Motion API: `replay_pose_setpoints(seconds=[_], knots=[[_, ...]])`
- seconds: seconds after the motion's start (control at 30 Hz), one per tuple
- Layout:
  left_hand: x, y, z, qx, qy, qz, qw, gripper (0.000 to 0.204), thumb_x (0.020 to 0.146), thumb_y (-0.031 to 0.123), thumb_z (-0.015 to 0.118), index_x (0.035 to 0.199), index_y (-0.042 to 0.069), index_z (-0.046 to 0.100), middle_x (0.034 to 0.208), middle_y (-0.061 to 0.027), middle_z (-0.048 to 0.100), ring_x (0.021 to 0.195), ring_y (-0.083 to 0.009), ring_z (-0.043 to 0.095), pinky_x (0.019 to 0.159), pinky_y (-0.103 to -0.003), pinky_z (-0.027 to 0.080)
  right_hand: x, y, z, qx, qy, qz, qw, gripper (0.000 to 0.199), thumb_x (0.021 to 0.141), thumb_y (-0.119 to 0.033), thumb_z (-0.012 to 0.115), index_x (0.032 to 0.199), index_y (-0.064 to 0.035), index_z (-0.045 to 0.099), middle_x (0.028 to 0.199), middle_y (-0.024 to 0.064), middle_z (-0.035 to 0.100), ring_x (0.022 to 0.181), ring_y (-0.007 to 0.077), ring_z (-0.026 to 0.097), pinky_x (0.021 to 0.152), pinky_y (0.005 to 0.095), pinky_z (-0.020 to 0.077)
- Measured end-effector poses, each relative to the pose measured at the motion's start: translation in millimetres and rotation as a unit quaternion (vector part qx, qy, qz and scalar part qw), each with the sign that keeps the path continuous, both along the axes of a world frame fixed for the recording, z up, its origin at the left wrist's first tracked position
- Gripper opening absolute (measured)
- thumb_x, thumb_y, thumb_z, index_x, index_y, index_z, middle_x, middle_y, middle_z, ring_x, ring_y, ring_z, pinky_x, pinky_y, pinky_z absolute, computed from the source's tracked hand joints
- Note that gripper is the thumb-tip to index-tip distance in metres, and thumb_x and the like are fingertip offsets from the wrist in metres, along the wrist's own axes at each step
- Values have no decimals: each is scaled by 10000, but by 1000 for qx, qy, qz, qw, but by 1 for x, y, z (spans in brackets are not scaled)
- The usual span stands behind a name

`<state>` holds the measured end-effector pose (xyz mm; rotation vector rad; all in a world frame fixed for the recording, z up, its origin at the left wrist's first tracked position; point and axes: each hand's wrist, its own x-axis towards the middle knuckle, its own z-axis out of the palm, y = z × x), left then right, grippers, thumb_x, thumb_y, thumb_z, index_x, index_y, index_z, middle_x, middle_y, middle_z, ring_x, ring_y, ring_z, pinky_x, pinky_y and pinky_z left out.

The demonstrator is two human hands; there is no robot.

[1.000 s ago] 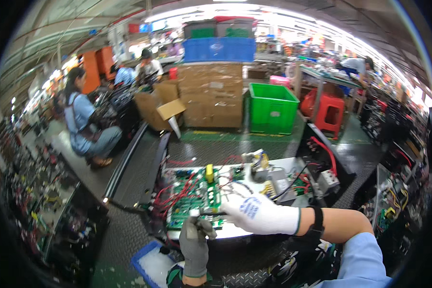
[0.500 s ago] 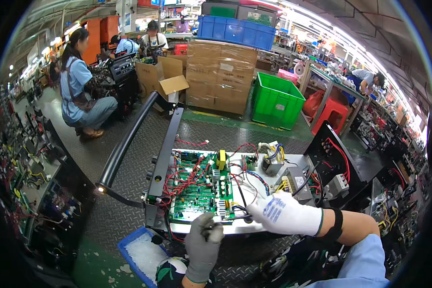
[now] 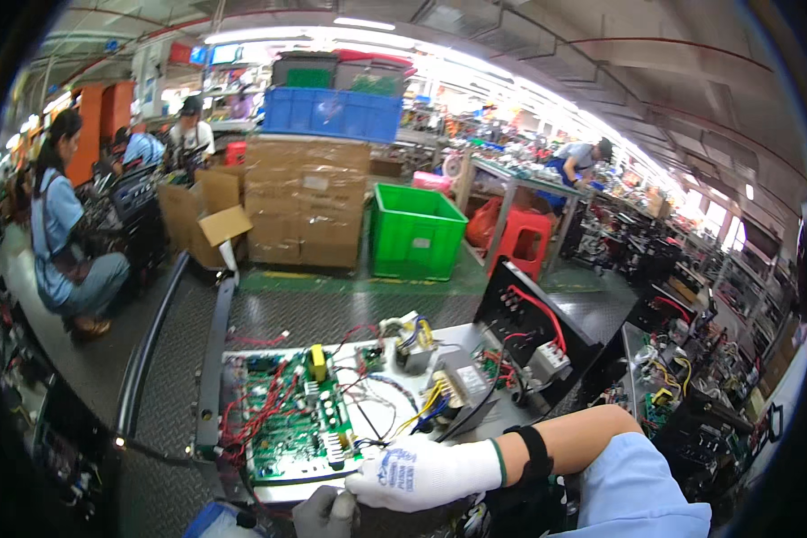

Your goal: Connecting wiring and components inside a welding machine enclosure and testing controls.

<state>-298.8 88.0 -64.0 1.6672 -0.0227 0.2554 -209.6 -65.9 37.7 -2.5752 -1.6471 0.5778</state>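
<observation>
Resting at the near edge of the green circuit board point(image 3: 289, 421), the right hand point(image 3: 421, 473) wears a white glove and lies palm down, fingers held together and pointing toward the board's lower right corner, where they touch or nearly touch it. A black wrist strap point(image 3: 536, 453) circles the forearm behind the glove, then bare skin, then a light blue sleeve point(image 3: 641, 493). The left hand point(image 3: 327, 514), in a grey glove, sits just below the board's near edge, curled with fingers bunched; whether it pinches anything cannot be told, since the frame edge cuts it off.

The board lies flat on a pale metal tray point(image 3: 368, 394), with red wires point(image 3: 247, 414) looping along its left side and a yellow part point(image 3: 318, 361) near its far end. Right of the board stand a wound coil point(image 3: 414, 339) and a grey transformer point(image 3: 453, 390). Further right, a black panel point(image 3: 533, 327) leans up, carrying red cable.

Well beyond the board sit a green crate point(image 3: 415, 233) and stacked cardboard boxes point(image 3: 307, 202). Far left of the board, a person in blue point(image 3: 63, 233) sits.
</observation>
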Motion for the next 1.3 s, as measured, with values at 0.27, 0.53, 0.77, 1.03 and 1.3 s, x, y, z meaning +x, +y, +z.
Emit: replay_pose_setpoints(seconds=[0.27,0.53,0.77,1.03,1.3], knots=[[0,1,-15,-198,114,-95,969,340,979,288,491,746,49,560,616,8,520,535,-79,461,494,-226,355,20,2,1,78,168,-15,983,224,933,-276,502,956,-69,583,794,125,612,792,338,626,688,404,495],[19,-33,-47,257,161,-198,932,413,950,473,480,1157,146,623,748,-68,686,736,-154,678,683,-313,513,109,4,0,-31,171,-344,923,368,919,-365,494,862,-25,623,696,105,637,630,230,614,622,362,488],[21,-31,-50,-258,375,-161,876,608,983,443,424,1211,-116,500,1119,-209,634,898,-253,664,743,-300,521,138,-9,-64,44,-29,192,980,337,896,-327,498,886,-10,612,750,119,612,713,241,605,646,348,480],[21,-43,-76,-439,314,-24,842,459,986,378,489,1125,-56,536,982,-162,638,813,-243,666,675,-298,529,133,-6,-60,-11,124,-24,992,329,890,-278,511,787,20,603,709,131,626,638,261,599,620,367,483],[20,-38,-47,-423,320,-14,847,497,973,402,507,1140,-65,541,1084,-230,638,840,-248,663,702,-293,525,150,3,-85,37,43,103,993,314,845,-287,574,734,1,632,629,92,615,571,210,611,533,341,478]])
